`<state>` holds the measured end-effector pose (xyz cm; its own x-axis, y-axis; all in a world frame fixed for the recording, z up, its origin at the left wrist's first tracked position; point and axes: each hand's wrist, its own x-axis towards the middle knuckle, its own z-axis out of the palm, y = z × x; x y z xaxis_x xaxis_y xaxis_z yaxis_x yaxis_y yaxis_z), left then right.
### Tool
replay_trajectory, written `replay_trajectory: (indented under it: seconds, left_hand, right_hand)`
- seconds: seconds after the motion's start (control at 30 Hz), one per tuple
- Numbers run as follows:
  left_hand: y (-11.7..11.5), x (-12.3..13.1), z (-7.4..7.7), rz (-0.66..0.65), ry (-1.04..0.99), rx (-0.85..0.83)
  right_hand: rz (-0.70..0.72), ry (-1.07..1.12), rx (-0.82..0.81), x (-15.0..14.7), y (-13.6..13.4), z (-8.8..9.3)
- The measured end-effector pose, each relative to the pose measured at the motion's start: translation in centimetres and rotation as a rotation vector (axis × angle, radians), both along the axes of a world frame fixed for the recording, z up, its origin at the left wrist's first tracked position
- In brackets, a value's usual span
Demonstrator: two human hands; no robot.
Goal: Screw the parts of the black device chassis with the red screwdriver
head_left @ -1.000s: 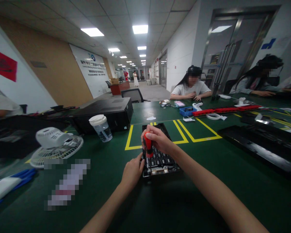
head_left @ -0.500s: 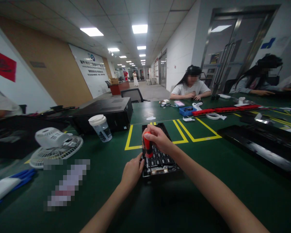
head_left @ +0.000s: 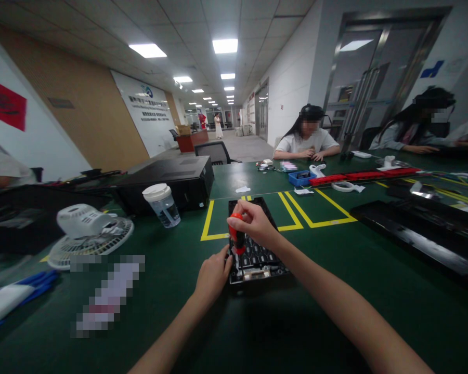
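Note:
A black plastic housing (head_left: 259,254), with rows of small cells like an opened keyboard, lies lengthwise on the green table. My right hand (head_left: 251,221) is closed around the top of a red-and-black screwdriver (head_left: 238,241), which stands nearly upright over the left front part of the housing. Its shaft points down towards the near left corner; I cannot make out what the tip touches. At the housing's left edge, my left hand (head_left: 214,272) grips the rim with thumb and fingers, part of them hidden behind it.
A lidded plastic cup (head_left: 163,205) and a white fan (head_left: 91,231) stand to the left, before a black computer case (head_left: 167,182). Blue-and-white gloves (head_left: 19,298) lie at far left. To the right are a long black panel (head_left: 417,239) and a blue tray (head_left: 301,178). Co-workers sit across the table.
My right hand's fingers have shifted slightly on the screwdriver's handle, with more of its red top now showing. My left hand and the housing have stayed in place.

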<state>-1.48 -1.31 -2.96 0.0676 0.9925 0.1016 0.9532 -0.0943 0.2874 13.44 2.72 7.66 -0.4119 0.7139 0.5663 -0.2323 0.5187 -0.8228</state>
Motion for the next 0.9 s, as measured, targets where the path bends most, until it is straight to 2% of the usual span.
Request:
replay_trajectory:
  seconds: [0.9]
  left_hand:
    - [0.0, 0.0, -0.1, -0.023, -0.021, 0.029]
  right_hand:
    - [-0.378, -0.131, 0.064, -0.3, -1.3, 0.1]
